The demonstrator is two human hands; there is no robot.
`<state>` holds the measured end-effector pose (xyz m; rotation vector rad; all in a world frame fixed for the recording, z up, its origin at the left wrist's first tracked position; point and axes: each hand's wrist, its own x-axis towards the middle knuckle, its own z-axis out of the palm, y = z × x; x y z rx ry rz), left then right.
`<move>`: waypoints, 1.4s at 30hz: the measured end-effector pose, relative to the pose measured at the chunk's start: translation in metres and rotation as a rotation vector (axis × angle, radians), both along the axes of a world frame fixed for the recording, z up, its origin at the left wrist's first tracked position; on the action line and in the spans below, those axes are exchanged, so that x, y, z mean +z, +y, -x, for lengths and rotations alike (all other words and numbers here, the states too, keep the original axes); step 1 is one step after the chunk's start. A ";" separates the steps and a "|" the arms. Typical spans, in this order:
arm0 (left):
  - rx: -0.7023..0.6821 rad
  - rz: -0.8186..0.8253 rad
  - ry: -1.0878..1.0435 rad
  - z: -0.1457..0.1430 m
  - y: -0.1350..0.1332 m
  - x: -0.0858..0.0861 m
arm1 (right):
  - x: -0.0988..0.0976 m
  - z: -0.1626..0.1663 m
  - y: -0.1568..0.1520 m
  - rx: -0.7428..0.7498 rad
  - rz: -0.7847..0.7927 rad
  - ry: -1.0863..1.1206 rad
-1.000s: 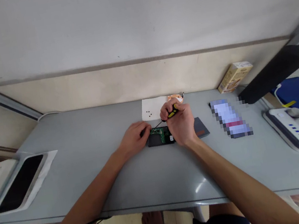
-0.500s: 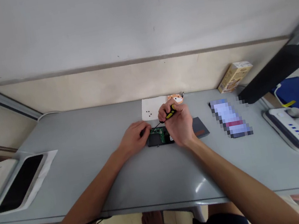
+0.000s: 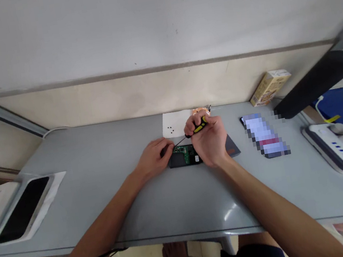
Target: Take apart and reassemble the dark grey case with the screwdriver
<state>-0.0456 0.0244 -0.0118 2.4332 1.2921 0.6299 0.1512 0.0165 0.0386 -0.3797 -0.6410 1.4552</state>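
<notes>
An opened black electronic device [image 3: 177, 160] with a green circuit board lies flat on the table. My left hand [image 3: 154, 158] grips its left end, fingertips closed at the upper left corner. A screwdriver [image 3: 199, 126] with a black and yellow handle is wrapped in my right hand [image 3: 210, 144]. Its thin shaft slants down left to the board's upper left corner, close to my left fingertips; whether the tip touches a screw is too small to tell. Partly behind my right hand lies a dark grey flat panel [image 3: 232, 146].
Several tiny dark pieces rest on a white sheet [image 3: 177, 121] behind the device. To the right are a lit phone [image 3: 263, 134], a small carton [image 3: 268, 87], a black upright object [image 3: 316, 83] and a power strip [image 3: 341, 147]. Another phone [image 3: 23, 210] lies far left.
My right hand and the screwdriver handle have shifted a little to the right, uncovering more of the device's right end and a small white label. My left hand stays almost in place.
</notes>
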 end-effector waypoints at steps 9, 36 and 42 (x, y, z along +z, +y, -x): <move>0.010 -0.094 -0.040 -0.013 0.011 0.013 | 0.008 -0.030 0.012 -0.081 0.036 0.004; -0.168 -0.015 0.227 -0.054 0.011 0.036 | -0.006 -0.105 0.049 -0.568 -0.077 -0.186; -0.141 0.041 0.264 -0.038 -0.016 0.023 | 0.001 -0.110 0.037 -0.619 -0.251 -0.830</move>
